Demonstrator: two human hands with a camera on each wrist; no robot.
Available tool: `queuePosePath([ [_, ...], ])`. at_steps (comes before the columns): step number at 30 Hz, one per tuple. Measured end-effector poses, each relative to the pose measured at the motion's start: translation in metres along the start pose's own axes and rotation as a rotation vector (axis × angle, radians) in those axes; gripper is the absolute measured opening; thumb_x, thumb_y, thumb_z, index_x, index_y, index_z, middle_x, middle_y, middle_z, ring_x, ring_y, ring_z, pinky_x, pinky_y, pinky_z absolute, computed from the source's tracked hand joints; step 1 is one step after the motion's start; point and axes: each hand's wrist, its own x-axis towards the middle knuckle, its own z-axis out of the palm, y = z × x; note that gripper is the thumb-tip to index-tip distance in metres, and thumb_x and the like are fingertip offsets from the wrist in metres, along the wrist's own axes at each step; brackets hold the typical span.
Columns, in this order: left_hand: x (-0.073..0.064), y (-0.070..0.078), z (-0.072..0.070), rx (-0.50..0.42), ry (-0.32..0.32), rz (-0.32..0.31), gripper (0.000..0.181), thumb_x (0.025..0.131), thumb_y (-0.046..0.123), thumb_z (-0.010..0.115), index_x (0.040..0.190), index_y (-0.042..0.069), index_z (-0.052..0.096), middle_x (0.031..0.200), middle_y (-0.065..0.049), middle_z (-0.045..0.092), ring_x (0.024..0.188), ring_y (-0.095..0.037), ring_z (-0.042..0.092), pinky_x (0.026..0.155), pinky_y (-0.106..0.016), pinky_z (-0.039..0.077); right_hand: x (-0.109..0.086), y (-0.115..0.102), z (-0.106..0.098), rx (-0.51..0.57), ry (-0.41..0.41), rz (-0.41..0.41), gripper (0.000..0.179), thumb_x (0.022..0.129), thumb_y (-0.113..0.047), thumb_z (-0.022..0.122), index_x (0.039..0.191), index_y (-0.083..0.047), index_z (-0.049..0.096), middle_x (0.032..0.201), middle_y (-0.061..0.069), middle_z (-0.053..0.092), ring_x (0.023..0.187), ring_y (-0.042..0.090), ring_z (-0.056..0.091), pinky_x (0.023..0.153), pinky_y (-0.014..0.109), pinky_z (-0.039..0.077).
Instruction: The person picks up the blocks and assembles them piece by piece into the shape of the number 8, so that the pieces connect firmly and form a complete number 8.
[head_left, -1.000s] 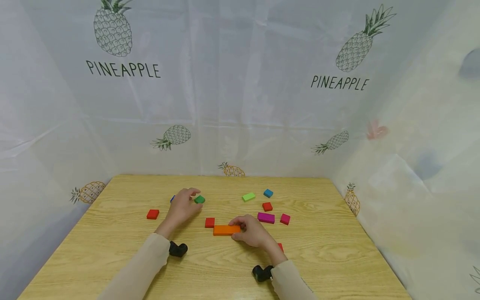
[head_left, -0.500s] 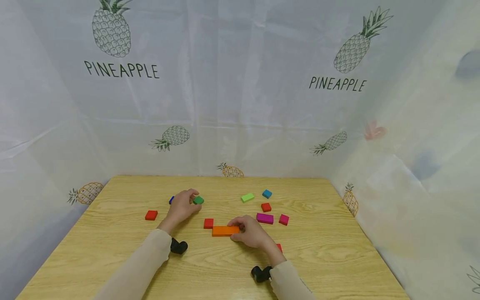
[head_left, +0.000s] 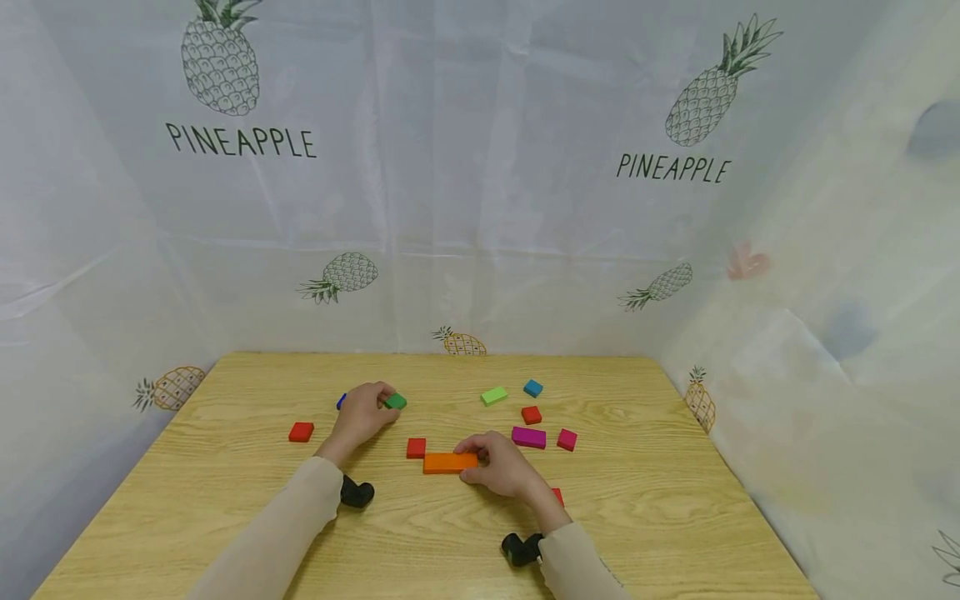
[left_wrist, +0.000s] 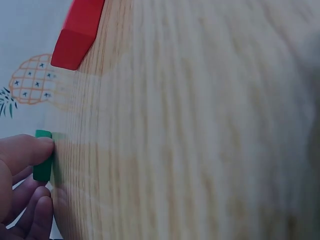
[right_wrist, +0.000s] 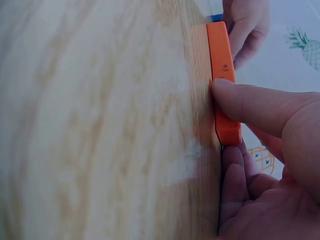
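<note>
My left hand (head_left: 365,412) pinches a small green block (head_left: 396,402) between thumb and fingers on the table's far left half. The left wrist view shows the thumb pressed on one face of that green block (left_wrist: 43,170). My right hand (head_left: 501,463) grips the right end of a long orange block (head_left: 448,463) lying flat on the table. In the right wrist view, the thumb lies along the near side of the orange block (right_wrist: 222,55), other fingers behind it. Just beyond the orange block's left end sits a red square block (head_left: 416,448).
To the right lie a purple block (head_left: 529,437), a pink block (head_left: 567,440), a red block (head_left: 531,415), a blue block (head_left: 533,388) and a light green block (head_left: 494,397). Another red block (head_left: 302,432) sits at left. The left hand partly covers a dark blue block (head_left: 341,402).
The left thumb and fingers have closed onto the green block. My right hand has kept its grip on the orange block, which stays in place. The head view has shifted slightly.
</note>
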Motion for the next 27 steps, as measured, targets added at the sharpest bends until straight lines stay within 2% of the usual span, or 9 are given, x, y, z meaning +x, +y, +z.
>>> queuePosePath([
  [8, -0.001, -0.001, -0.003, -0.027, -0.013, -0.005, 0.031, 0.094, 0.009, 0.08, 0.123, -0.001, 0.073, 0.111, -0.015, 0.071, 0.096, -0.027, 0.065, 0.087, -0.046, 0.056, 0.0, -0.001, 0.0, -0.005, 0.001, 0.004, 0.024, 0.094, -0.009, 0.081, 0.117, -0.012, 0.077, 0.114, -0.001, 0.067, 0.103, 0.019, 0.055, 0.093, 0.037, 0.048],
  [15, -0.004, 0.001, -0.008, -0.009, -0.025, 0.017, 0.03, 0.095, 0.012, 0.079, 0.123, 0.003, 0.074, 0.11, -0.01, 0.071, 0.093, -0.022, 0.063, 0.085, -0.042, 0.055, 0.001, 0.001, 0.0, -0.01, 0.004, 0.005, 0.024, 0.093, -0.011, 0.082, 0.117, -0.013, 0.077, 0.112, -0.002, 0.067, 0.101, 0.018, 0.054, 0.091, 0.035, 0.048],
  [27, -0.024, 0.007, -0.022, -0.027, -0.038, 0.097, 0.029, 0.093, 0.013, 0.082, 0.122, 0.01, 0.077, 0.107, -0.004, 0.071, 0.094, -0.019, 0.066, 0.084, -0.039, 0.057, -0.001, -0.001, 0.001, -0.005, 0.003, 0.004, 0.023, 0.093, -0.01, 0.082, 0.116, -0.013, 0.078, 0.113, -0.001, 0.065, 0.101, 0.019, 0.054, 0.091, 0.035, 0.048],
])
